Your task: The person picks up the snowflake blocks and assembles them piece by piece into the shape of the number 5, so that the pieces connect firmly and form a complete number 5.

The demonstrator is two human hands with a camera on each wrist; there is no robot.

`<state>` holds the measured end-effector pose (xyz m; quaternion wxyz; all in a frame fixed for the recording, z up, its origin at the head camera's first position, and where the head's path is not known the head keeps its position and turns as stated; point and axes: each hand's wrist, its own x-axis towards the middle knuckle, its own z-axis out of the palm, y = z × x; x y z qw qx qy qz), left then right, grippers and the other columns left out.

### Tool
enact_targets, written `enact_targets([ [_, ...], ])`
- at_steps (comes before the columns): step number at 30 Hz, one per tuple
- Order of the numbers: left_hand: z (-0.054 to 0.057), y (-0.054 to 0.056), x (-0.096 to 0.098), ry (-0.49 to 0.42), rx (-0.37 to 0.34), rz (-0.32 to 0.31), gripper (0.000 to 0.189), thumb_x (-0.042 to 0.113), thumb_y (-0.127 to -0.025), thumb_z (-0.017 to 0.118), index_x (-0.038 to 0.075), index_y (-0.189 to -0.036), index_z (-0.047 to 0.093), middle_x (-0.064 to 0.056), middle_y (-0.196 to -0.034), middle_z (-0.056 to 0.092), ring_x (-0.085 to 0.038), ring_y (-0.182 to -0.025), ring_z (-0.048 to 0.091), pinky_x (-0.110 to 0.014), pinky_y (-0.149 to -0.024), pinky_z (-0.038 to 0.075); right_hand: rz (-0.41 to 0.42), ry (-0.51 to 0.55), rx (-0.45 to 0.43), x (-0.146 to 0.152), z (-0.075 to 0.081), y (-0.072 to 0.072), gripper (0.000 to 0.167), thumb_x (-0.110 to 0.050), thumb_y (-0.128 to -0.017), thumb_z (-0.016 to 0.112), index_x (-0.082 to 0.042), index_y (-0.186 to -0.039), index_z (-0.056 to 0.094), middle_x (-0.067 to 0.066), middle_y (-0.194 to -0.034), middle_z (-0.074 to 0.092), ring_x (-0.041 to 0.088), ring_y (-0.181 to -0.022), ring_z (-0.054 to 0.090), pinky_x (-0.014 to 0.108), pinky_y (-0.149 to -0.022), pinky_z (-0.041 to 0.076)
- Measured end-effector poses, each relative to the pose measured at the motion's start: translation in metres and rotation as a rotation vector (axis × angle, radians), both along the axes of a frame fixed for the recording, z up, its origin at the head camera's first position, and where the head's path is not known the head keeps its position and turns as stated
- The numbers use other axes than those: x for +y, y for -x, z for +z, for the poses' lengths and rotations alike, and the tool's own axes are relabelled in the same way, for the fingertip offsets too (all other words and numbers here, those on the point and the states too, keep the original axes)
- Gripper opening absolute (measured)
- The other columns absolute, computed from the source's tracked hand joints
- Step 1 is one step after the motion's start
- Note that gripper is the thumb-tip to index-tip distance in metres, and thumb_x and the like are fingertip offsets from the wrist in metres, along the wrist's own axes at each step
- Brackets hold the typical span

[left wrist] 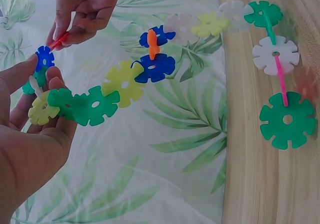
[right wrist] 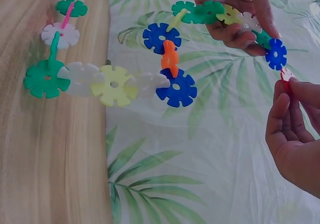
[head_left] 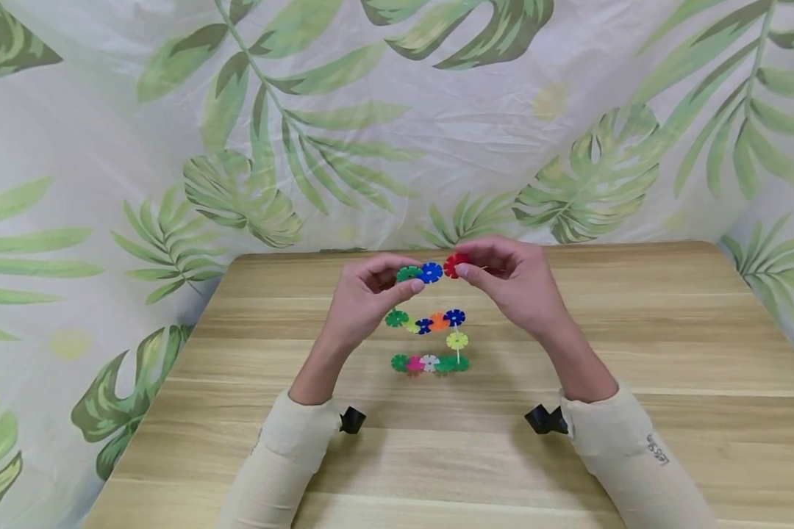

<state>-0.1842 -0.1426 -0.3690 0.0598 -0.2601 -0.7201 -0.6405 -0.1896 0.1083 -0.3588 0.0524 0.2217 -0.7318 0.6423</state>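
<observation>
A standing chain of slotted plastic snowflake discs rises from the table in a zigzag, with a bottom row of green [left wrist: 287, 120], pink and white discs. At its top end, my left hand [head_left: 364, 294] grips the chain by a green disc [head_left: 407, 274] and a blue disc [head_left: 431, 272]. My right hand [head_left: 512, 279] pinches a red snowflake disc [head_left: 454, 266] between thumb and fingers, its edge close to the blue disc's rim [right wrist: 276, 54]. Below the hands hangs a row with an orange disc [right wrist: 170, 59] between two blue ones; a yellow disc [head_left: 457, 341] shows in the upright part.
The wood-grain table [head_left: 238, 455] extends on both sides of the chain. Behind it hangs a pale cloth [head_left: 344, 147] printed with green leaves. Black wrist mounts [head_left: 546, 419] stick out from the cream sleeves [head_left: 609, 433].
</observation>
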Motion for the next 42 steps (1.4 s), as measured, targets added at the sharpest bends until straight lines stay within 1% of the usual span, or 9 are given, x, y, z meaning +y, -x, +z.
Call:
enact_targets([
  [4, 0.0, 0.001, 0.0, -0.009, 0.003, -0.009, 0.024, 0.002, -0.097, 0.078, -0.007, -0.118, 0.074, 0.009, -0.09, 0.077, -0.012, -0.069, 0.058, -0.021, -0.058, 0.045, 0.003, 0.023, 0.026, -0.003, -0.002, 0.0, 0.024, -0.001, -0.096, 0.078, 0.0, -0.12, 0.077, 0.016, -0.109, 0.08, 0.013, -0.087, 0.077, 0.023, -0.076, 0.063],
  [7, 0.0, 0.0, 0.001, -0.008, 0.005, -0.011, 0.024, 0.002, -0.097, 0.078, -0.007, -0.119, 0.074, 0.009, -0.091, 0.077, -0.012, -0.068, 0.056, -0.02, -0.057, 0.044, 0.001, 0.036, 0.048, -0.006, -0.004, 0.0, 0.022, 0.0, -0.095, 0.079, 0.002, -0.117, 0.078, 0.013, -0.106, 0.081, 0.012, -0.086, 0.077, 0.023, -0.075, 0.063],
  [10, 0.001, 0.0, 0.002, 0.003, 0.005, -0.001, 0.024, 0.0, -0.097, 0.077, -0.007, -0.12, 0.075, 0.01, -0.091, 0.078, -0.011, -0.067, 0.056, -0.02, -0.056, 0.042, 0.008, 0.053, 0.068, -0.008, -0.005, 0.0, 0.02, 0.002, -0.095, 0.079, 0.002, -0.114, 0.079, 0.008, -0.103, 0.082, 0.011, -0.087, 0.078, 0.023, -0.077, 0.064],
  [13, 0.0, -0.001, 0.002, 0.017, 0.003, 0.01, 0.023, -0.002, -0.096, 0.077, -0.006, -0.119, 0.076, 0.011, -0.091, 0.078, -0.011, -0.068, 0.058, -0.02, -0.057, 0.044, 0.013, 0.068, 0.079, -0.01, -0.007, 0.0, 0.018, 0.003, -0.095, 0.078, 0.004, -0.113, 0.079, 0.004, -0.101, 0.082, 0.01, -0.087, 0.079, 0.024, -0.079, 0.065],
  [16, -0.001, 0.0, 0.003, 0.027, 0.01, 0.015, 0.022, -0.002, -0.096, 0.077, -0.005, -0.118, 0.077, 0.011, -0.089, 0.077, -0.012, -0.068, 0.059, -0.021, -0.058, 0.046, 0.012, 0.075, 0.071, -0.01, -0.007, 0.0, 0.019, 0.004, -0.094, 0.078, 0.004, -0.113, 0.079, 0.006, -0.102, 0.082, 0.01, -0.087, 0.079, 0.025, -0.079, 0.065],
  [20, -0.002, 0.0, 0.002, 0.03, 0.009, 0.02, 0.022, -0.002, -0.097, 0.076, -0.005, -0.118, 0.077, 0.01, -0.086, 0.076, -0.014, -0.066, 0.057, -0.021, -0.057, 0.045, 0.011, 0.075, 0.06, -0.011, -0.006, -0.002, 0.019, 0.003, -0.094, 0.079, 0.003, -0.113, 0.08, 0.014, -0.104, 0.082, 0.011, -0.086, 0.079, 0.025, -0.078, 0.065],
  [25, -0.002, -0.001, 0.003, 0.03, -0.006, 0.022, 0.024, 0.002, -0.096, 0.078, -0.004, -0.119, 0.077, 0.01, -0.088, 0.077, -0.012, -0.068, 0.059, -0.021, -0.059, 0.047, 0.009, 0.064, 0.057, -0.012, -0.005, -0.002, 0.019, 0.002, -0.095, 0.078, 0.003, -0.114, 0.08, 0.019, -0.107, 0.081, 0.01, -0.087, 0.079, 0.024, -0.079, 0.065],
  [34, -0.001, -0.001, 0.003, 0.037, 0.0, 0.021, 0.023, -0.001, -0.097, 0.076, -0.004, -0.12, 0.077, 0.01, -0.088, 0.076, -0.012, -0.068, 0.058, -0.021, -0.059, 0.046, 0.006, 0.035, 0.016, -0.01, -0.004, -0.004, 0.024, 0.0, -0.096, 0.078, 0.001, -0.12, 0.077, 0.019, -0.109, 0.08, 0.01, -0.085, 0.077, 0.023, -0.077, 0.064],
  [42, 0.0, -0.001, 0.002, 0.033, 0.006, -0.023, 0.029, -0.003, -0.095, 0.077, -0.005, -0.124, 0.074, 0.007, -0.092, 0.077, -0.013, -0.066, 0.054, -0.023, -0.056, 0.042, 0.021, 0.014, -0.002, -0.007, -0.005, -0.002, 0.029, -0.002, -0.097, 0.078, -0.002, -0.125, 0.076, 0.016, -0.111, 0.08, 0.012, -0.089, 0.078, 0.028, -0.082, 0.066],
])
